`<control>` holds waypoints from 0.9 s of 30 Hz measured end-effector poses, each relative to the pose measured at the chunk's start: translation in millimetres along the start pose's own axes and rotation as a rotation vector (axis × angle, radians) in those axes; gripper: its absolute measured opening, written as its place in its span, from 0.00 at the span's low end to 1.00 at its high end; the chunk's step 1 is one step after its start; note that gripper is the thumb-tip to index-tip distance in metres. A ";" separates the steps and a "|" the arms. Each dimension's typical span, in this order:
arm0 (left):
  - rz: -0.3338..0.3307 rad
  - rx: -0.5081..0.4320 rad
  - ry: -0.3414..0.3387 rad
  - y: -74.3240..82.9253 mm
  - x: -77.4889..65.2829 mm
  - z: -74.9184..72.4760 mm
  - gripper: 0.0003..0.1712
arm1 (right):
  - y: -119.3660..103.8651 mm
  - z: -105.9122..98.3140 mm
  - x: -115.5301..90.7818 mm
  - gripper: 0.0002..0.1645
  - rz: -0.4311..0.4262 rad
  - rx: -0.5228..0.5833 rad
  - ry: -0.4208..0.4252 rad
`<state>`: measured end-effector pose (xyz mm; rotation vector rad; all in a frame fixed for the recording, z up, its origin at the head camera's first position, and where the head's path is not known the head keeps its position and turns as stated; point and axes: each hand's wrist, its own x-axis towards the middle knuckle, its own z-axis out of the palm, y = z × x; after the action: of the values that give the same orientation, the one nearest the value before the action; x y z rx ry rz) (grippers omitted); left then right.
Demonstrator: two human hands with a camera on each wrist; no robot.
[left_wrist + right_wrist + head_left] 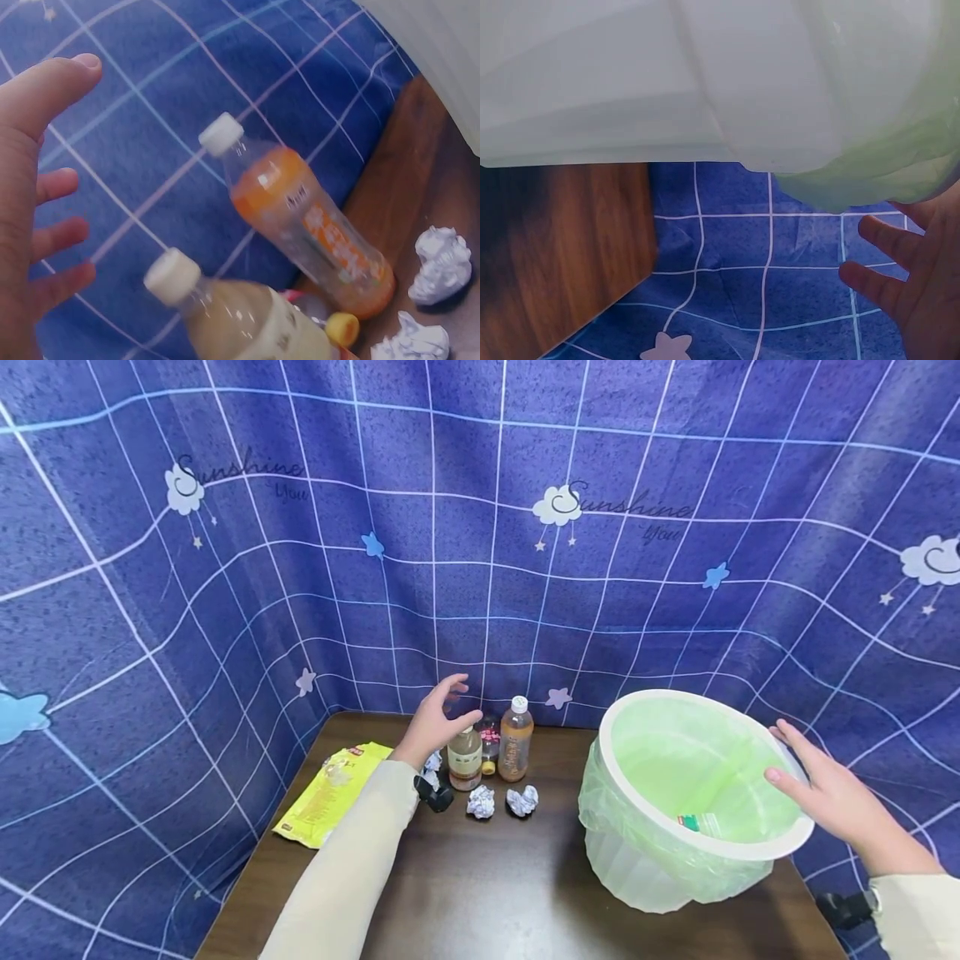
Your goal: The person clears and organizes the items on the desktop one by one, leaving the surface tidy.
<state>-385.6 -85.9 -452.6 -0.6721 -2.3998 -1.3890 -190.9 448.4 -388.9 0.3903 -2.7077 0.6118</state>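
Note:
My left hand hovers over the bottles, fingers bent and thumb held apart, with nothing between them. Beneath it stands a bottle with a pale label, its cream cap close to the fingers in the left wrist view. Beside that bottle is an orange-labelled bottle with a white cap. A dark bottle with a yellow cap lies between them. My right hand is at the right rim of a white bin, thumb over the inner side, other fingers outside, extended and spread.
A green liner covers the bin's inside, where a bottle with a green label lies. Crumpled paper balls sit before the bottles. A flat yellow packet lies at the table's left. Blue gridded cloth hangs behind.

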 end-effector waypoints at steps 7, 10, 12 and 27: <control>-0.029 -0.017 0.031 -25.2 -9.0 8.7 0.41 | 1.0 0.4 -1.7 0.44 -0.001 0.004 0.001; -0.041 -0.030 0.042 -34.2 -12.1 11.9 0.42 | 2.5 1.3 -1.5 0.44 -0.013 0.005 0.011; -0.045 -0.046 0.044 -40.3 -13.9 14.4 0.42 | 2.8 1.7 -1.0 0.44 -0.020 0.006 0.017; -0.190 -0.075 0.006 -61.0 -28.3 34.5 0.47 | 1.7 2.5 -0.9 0.43 0.006 0.010 0.027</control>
<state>-394.2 -89.1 -527.6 -0.4656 -2.4715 -1.5589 -191.3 448.9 -391.9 0.3743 -2.6825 0.6275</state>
